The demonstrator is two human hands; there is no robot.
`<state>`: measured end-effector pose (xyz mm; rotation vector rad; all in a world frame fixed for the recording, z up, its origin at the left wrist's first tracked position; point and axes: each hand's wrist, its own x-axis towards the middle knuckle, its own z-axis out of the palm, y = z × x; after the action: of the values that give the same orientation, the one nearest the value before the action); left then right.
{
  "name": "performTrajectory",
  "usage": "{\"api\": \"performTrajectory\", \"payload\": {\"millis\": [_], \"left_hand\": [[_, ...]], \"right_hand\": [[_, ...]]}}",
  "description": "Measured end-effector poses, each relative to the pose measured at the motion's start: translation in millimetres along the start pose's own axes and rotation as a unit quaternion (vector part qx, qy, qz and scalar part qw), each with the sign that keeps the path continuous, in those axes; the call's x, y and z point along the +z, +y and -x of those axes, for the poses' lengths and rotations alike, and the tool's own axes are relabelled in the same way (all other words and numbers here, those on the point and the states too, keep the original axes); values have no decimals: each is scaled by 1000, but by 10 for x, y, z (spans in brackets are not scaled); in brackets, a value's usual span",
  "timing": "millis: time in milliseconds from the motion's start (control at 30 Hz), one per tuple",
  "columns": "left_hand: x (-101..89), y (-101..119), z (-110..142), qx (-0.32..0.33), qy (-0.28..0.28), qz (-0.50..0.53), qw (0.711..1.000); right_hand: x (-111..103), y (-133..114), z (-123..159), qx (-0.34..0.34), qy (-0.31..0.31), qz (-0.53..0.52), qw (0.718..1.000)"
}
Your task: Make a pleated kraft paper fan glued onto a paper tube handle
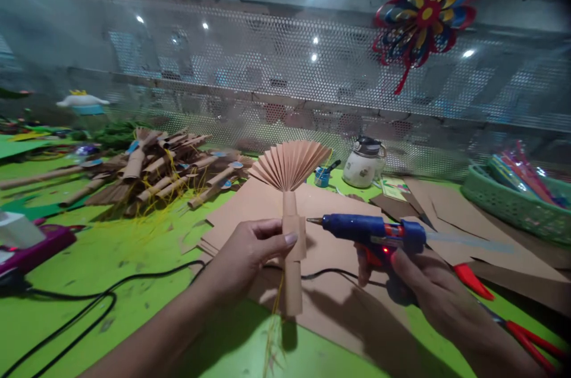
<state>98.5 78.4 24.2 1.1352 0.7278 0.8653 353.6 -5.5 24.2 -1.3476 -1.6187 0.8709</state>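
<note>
Rightward, green basket (513, 205) holding colourful items (523, 177); hands (250, 250) gripping paper fan (291, 168), glue gun (368, 230).

Between the fingers of the left hand (247, 254), a pleated paper fan (289, 205) on a tube handle is showing tan, its folds alternating light and dark. Between those of the right hand (417, 280), a pistol-shaped plastic glue gun (372, 232) is mixing deep blue with orange-red. Beneath both, a flat tabletop (134, 253) is showing dark-flecked lime green. Beyond the right fingers, a rounded white jug (360, 166) is wearing grey patches; above them, a hanging flower-shaped ornament (427, 13) is layering red, blue and yellow.
</note>
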Motion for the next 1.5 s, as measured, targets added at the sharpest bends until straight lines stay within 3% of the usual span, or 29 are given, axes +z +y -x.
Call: {"api": "performTrajectory", "payload": {"millis": [233,433,967,1267,1500], "left_hand": [[26,9,78,-21,-8,2,1000],[21,6,95,-15,-17,-16,1000],[19,30,112,-5,-24,-37,999],[38,80,138,-20,-32,-41,998],[35,86,128,-8,-25,-81,996]], "right_hand": [[-17,-26,23,4,-1,9,1000],[-21,-43,29,-22,1,47,999],[-35,18,57,-8,7,43,999],[4,-160,81,52,24,42,997],[26,-190,90,52,27,35,998]]}}
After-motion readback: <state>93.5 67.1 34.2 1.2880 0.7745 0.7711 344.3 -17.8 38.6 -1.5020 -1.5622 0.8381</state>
